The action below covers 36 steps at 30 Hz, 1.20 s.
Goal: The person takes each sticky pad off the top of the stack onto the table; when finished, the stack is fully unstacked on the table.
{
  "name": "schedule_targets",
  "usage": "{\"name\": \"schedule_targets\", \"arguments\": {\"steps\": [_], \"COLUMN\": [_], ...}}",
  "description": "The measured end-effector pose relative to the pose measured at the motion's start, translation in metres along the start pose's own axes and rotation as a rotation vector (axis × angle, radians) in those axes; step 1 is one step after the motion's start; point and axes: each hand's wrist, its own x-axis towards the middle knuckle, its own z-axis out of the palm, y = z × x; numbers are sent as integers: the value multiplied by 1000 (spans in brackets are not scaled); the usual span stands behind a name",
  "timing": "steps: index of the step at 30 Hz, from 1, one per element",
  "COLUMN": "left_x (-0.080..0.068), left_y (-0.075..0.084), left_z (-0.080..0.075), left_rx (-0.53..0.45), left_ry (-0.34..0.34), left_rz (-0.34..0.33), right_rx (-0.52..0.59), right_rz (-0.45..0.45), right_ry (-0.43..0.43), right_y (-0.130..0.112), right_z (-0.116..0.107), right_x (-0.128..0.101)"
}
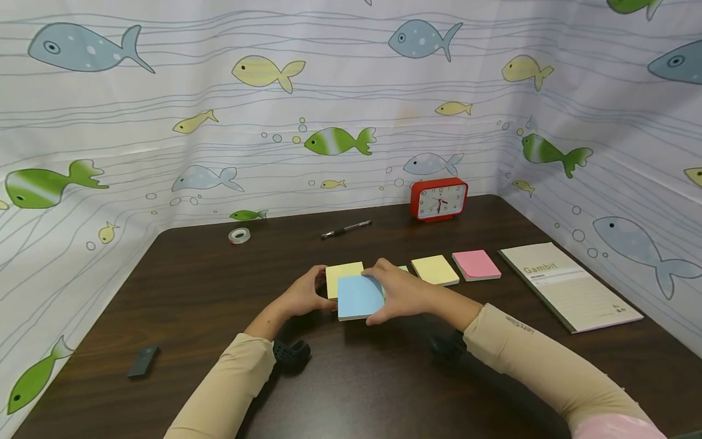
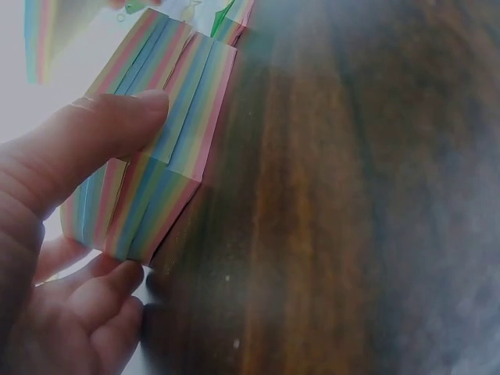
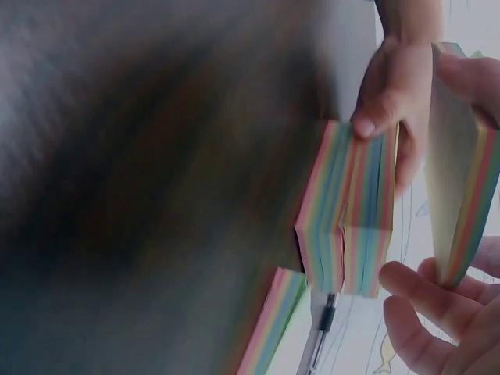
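Near the middle of the table, a stack of square sticky note pads [image 1: 344, 271] has a yellow top and rainbow-striped sides. My left hand [image 1: 300, 294] grips this stack from its left, the thumb on one side [image 2: 191, 101] in the left wrist view and the fingers on another. A blue-topped sticky note pad [image 1: 360, 297] is pinched by my right hand [image 1: 404, 292] between thumb and fingers. It overlaps the stack's front in the head view, while the right wrist view has the held pad [image 3: 453, 180] raised above the stack [image 3: 359, 203].
Right of the stack lie a green pad [image 1: 404, 268], partly hidden, a yellow pad [image 1: 435, 270], a pink pad [image 1: 476, 265] and a notebook [image 1: 570, 286]. Behind are a red clock [image 1: 439, 200], a pen [image 1: 347, 230] and a tape roll [image 1: 239, 236]. A dark block [image 1: 143, 362] lies front left.
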Motion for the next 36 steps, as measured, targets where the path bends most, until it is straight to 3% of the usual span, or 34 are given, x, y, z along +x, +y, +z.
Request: {"name": "schedule_targets", "arguments": {"steps": [12, 19, 28, 36], "left_x": [0, 0, 1, 1], "left_y": [-5, -5, -3, -3], "left_z": [1, 1, 1, 1], "left_rx": [-19, -52, -63, -59], "left_ry": [-13, -14, -12, -18], "left_rz": [-8, -9, -16, -14], "right_rx": [-37, -203, -372, -286], "right_rz": [-45, -35, -36, -46], "right_ry": [-112, -154, -192, -159], "right_y": [-13, -18, -23, -26], "right_z": [20, 33, 32, 11], "right_x": [-18, -14, -9, -7]}}
